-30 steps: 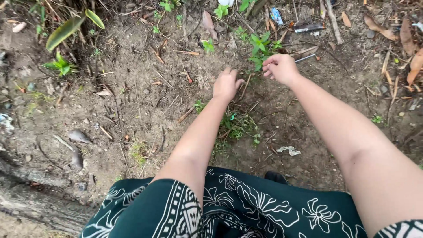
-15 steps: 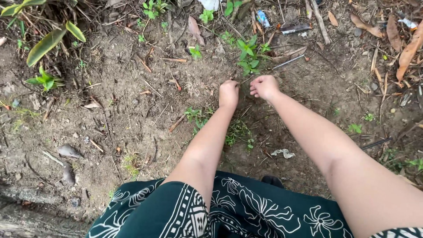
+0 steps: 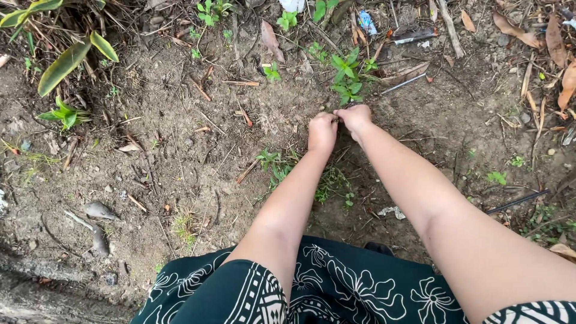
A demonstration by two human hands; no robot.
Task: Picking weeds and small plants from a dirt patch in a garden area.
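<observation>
A small green weed [image 3: 348, 75] with broad leaves grows out of bare brown soil. Just below it my two fists meet at its base. My left hand [image 3: 322, 131] is curled tight, knuckles up, pressed against my right hand [image 3: 354, 116], which is also closed at the foot of the stem. The stem itself is hidden between the fingers. A low patch of smaller weeds [image 3: 276, 165] lies under my left forearm. My dark green patterned skirt [image 3: 336, 288] fills the bottom of the view.
Dry leaves [image 3: 561, 42] and twigs litter the upper right. A long-leaved plant [image 3: 66, 57] stands at the upper left and grey stones [image 3: 97, 210] at the left. A blue scrap [image 3: 366, 21] and a white scrap [image 3: 393, 211] lie on the soil.
Both hands have come together at the base of the green weed; the left hand has closed into a fist and the right hand has dropped from the leaves toward the soil.
</observation>
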